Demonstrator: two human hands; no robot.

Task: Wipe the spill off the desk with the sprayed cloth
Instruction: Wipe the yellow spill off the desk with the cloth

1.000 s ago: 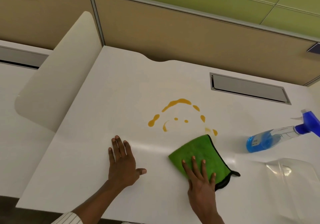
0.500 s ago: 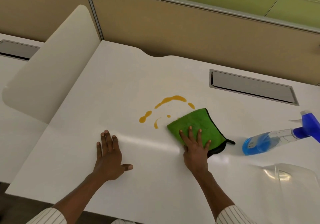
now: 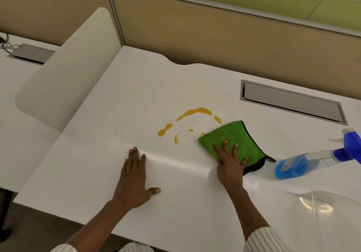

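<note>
Right hand (image 3: 230, 165) flat on cloth (image 3: 232, 136), touching spill (image 3: 187, 123) edge.

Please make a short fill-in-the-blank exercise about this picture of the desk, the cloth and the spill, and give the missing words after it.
1. The right hand presses flat on the ____ cloth.
2. The spill on the desk has an ____ colour.
3. The spray bottle lies on its side and holds ____ liquid.
4. The left hand lies flat on the desk and holds ____.

Missing words: green; orange; blue; nothing

One cloth (image 3: 232, 138), one spray bottle (image 3: 304, 163), two hands (image 3: 132, 181)
</note>
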